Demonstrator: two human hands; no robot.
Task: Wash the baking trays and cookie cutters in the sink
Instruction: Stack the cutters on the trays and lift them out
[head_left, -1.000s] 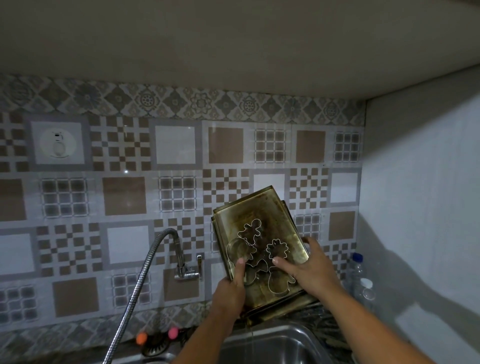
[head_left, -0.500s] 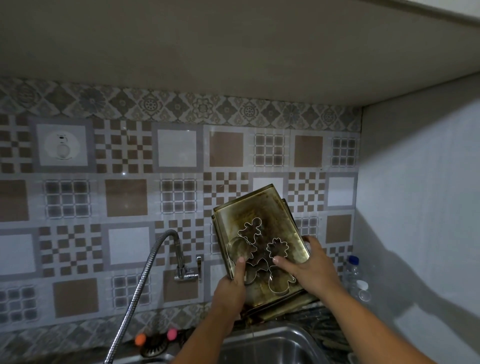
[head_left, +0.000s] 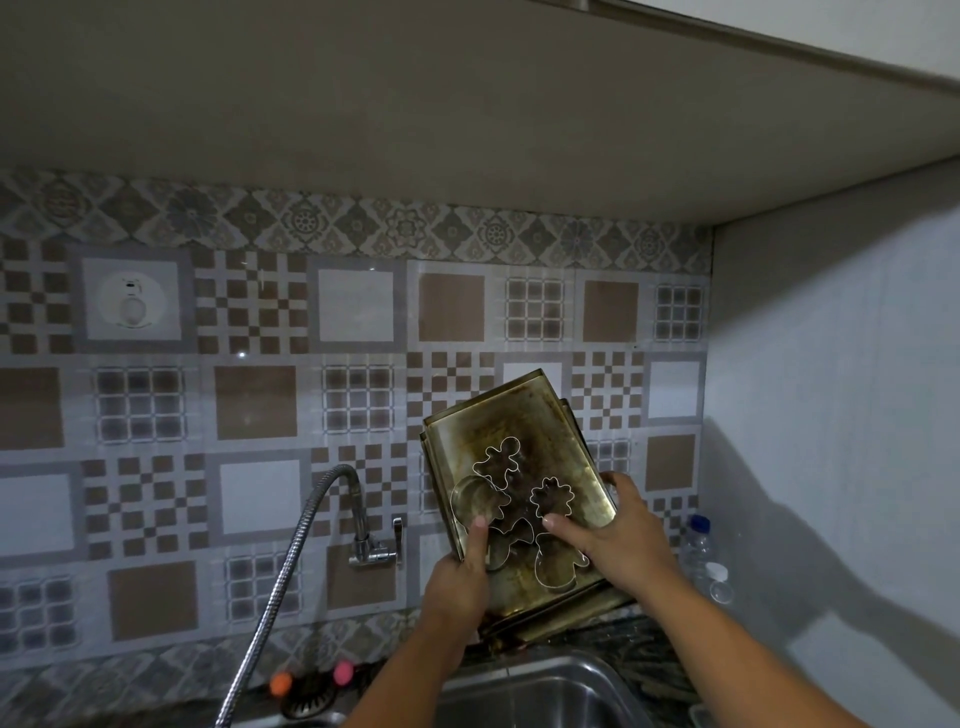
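Observation:
A stack of stained, brownish baking trays is held tilted up above the steel sink. Several wire cookie cutters lie against the top tray's face, among them a gingerbread-man shape and a flower shape. My left hand grips the stack's lower left edge, thumb pressed on the tray face. My right hand holds the right edge, its fingers reaching over the lower cutters. A thin trickle of liquid drips from the stack's bottom corner toward the sink.
A flexible metal tap hose arches from a wall valve left of the trays. Orange and pink knobs sit near a strainer at the sink's back left. Clear plastic bottles stand in the right corner. A cabinet hangs overhead.
The view has tilted slightly downward and left. The hands and tray stack keep the same pose above the sink.

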